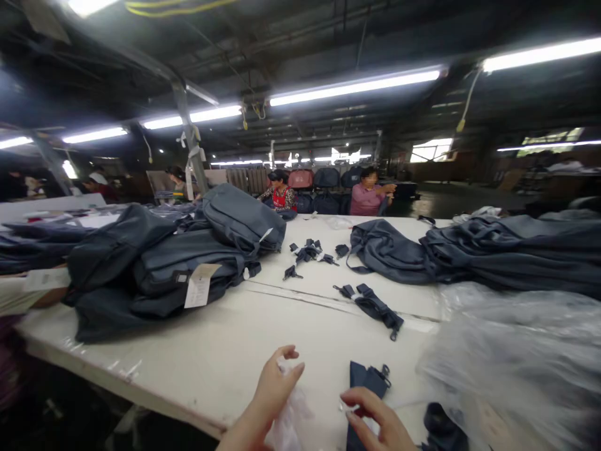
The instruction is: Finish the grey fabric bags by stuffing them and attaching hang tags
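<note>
Hands apart, your left hand (278,382) clutches crumpled translucent white plastic film (290,418); your right hand (378,416) pinches a small whitish piece (348,407) over a flat navy fabric strap (359,376).

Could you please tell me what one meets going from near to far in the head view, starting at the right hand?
Right hand, folded strap, short straps, person in red apron.

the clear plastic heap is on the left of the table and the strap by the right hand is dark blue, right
Wrong side: the head view shows the clear plastic heap on the right of the table. The strap by the right hand is dark blue.
</note>
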